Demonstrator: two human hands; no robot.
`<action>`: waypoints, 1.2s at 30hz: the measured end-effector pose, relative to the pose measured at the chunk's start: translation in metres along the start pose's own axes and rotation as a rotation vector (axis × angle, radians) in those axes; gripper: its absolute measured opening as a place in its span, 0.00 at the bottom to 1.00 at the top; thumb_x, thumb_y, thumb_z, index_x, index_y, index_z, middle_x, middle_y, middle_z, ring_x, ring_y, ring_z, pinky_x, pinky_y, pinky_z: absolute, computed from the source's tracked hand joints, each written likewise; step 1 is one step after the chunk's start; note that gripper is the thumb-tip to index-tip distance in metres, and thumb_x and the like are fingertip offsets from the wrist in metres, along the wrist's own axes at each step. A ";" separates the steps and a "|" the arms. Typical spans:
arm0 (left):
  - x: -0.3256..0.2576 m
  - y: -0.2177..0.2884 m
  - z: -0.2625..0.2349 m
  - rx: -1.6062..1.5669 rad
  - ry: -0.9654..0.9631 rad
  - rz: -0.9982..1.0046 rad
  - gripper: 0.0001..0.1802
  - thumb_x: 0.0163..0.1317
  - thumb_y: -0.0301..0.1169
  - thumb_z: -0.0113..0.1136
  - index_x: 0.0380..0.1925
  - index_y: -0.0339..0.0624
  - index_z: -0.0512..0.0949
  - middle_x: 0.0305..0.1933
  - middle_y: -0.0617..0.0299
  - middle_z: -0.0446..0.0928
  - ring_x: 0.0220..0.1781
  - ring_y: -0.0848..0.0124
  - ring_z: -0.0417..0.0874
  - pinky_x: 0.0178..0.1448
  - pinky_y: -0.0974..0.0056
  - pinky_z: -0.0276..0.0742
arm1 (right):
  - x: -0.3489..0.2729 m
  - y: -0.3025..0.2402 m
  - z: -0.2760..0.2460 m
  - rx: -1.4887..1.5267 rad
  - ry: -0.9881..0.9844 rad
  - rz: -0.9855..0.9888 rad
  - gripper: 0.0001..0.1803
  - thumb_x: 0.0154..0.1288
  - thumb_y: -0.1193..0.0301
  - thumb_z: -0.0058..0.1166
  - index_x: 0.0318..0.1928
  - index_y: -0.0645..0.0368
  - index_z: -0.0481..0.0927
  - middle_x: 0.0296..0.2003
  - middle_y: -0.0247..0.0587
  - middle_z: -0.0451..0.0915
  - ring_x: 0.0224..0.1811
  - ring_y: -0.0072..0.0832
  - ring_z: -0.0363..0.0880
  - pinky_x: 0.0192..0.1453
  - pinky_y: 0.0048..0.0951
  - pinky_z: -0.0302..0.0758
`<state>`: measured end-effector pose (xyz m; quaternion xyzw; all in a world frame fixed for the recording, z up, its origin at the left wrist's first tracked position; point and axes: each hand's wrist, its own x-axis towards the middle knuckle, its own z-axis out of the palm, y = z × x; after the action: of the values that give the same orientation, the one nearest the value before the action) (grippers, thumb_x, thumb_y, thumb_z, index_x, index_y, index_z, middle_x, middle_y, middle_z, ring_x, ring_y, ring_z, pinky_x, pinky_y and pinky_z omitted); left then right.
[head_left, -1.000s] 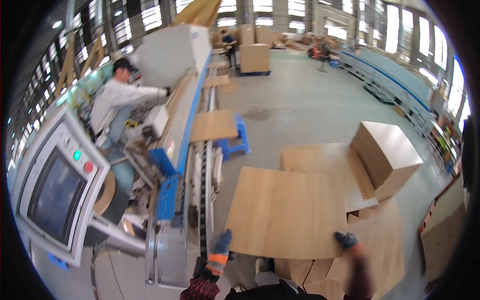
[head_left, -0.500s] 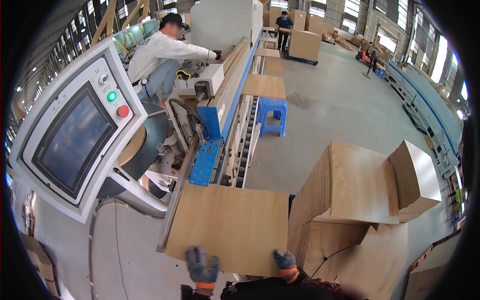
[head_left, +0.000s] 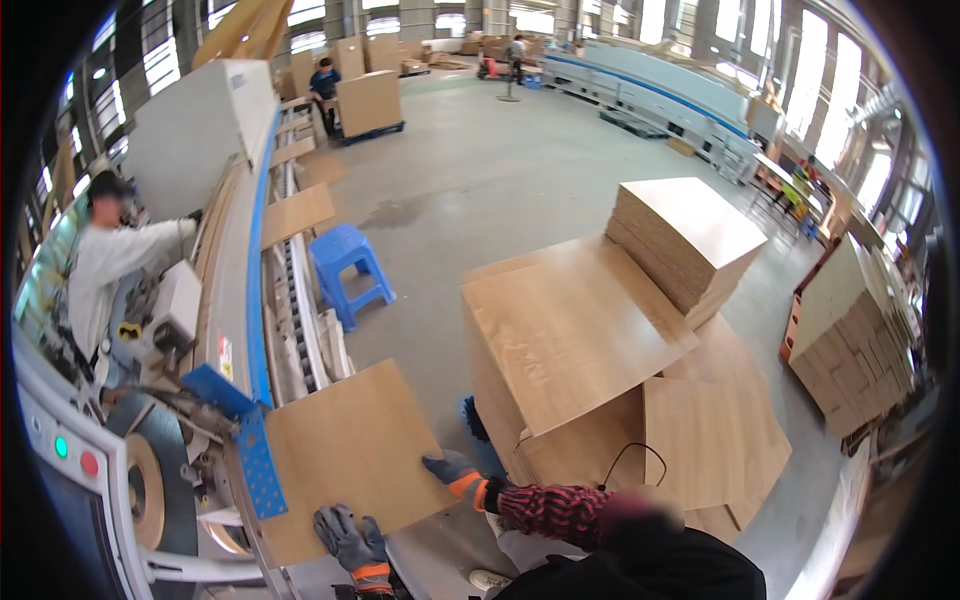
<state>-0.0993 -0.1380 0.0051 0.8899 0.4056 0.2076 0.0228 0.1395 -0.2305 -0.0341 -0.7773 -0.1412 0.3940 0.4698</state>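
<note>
A wood-grain panel (head_left: 350, 440) lies at the infeed end of an edge-banding machine, its far left part by a blue perforated plate (head_left: 262, 465). My left hand (head_left: 350, 540), in a grey glove with an orange cuff, rests on the near edge of the panel with its fingers spread. At the right edge my right hand (head_left: 455, 470), gloved the same way, has its fingers closed over the rim. Its fingertips lie on top of the panel; what is under it is hidden.
On my right stands a stack of wood panels (head_left: 580, 320) with a pile of narrower boards (head_left: 685, 245) behind. A blue stool (head_left: 350, 270) is beside the roller track. At left are a control panel (head_left: 70, 470) and a person (head_left: 110, 260) reaching into the machine.
The view has swung right, bringing more of the stacked panels in. The wood panel stays under my hands by the machine; my right arm now shows at its right side.
</note>
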 end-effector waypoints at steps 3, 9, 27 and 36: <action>0.023 -0.007 0.017 0.036 0.042 0.030 0.31 0.60 0.48 0.47 0.54 0.32 0.68 0.64 0.38 0.60 0.67 0.40 0.57 0.71 0.43 0.48 | -0.015 -0.035 -0.012 -0.139 0.094 -0.175 0.29 0.60 0.50 0.52 0.48 0.63 0.76 0.41 0.54 0.81 0.45 0.47 0.79 0.49 0.41 0.72; 0.087 -0.028 0.051 0.096 0.071 0.118 0.31 0.62 0.47 0.47 0.56 0.32 0.66 0.65 0.37 0.59 0.67 0.40 0.57 0.72 0.44 0.48 | -0.138 -0.073 -0.175 -0.015 0.398 -0.546 0.20 0.60 0.58 0.57 0.49 0.55 0.77 0.37 0.46 0.82 0.40 0.37 0.82 0.45 0.35 0.77; 0.248 0.027 0.068 0.085 -0.069 0.098 0.30 0.65 0.49 0.45 0.53 0.31 0.70 0.58 0.34 0.67 0.59 0.41 0.67 0.64 0.49 0.61 | -0.028 0.037 -0.641 0.262 1.112 -0.211 0.31 0.45 0.60 0.72 0.46 0.65 0.73 0.30 0.41 0.80 0.22 0.28 0.77 0.22 0.28 0.75; 0.252 0.178 0.040 -0.671 -0.163 0.237 0.22 0.64 0.39 0.47 0.45 0.29 0.73 0.47 0.45 0.72 0.47 0.53 0.72 0.53 0.57 0.68 | -0.095 -0.003 -0.652 0.986 0.453 -0.158 0.47 0.50 0.38 0.59 0.60 0.58 0.66 0.52 0.50 0.72 0.52 0.44 0.72 0.52 0.54 0.70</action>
<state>0.1904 -0.0681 0.0947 0.8873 0.2062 0.2584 0.3215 0.5635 -0.6886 0.1762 -0.5174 0.1070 0.2000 0.8252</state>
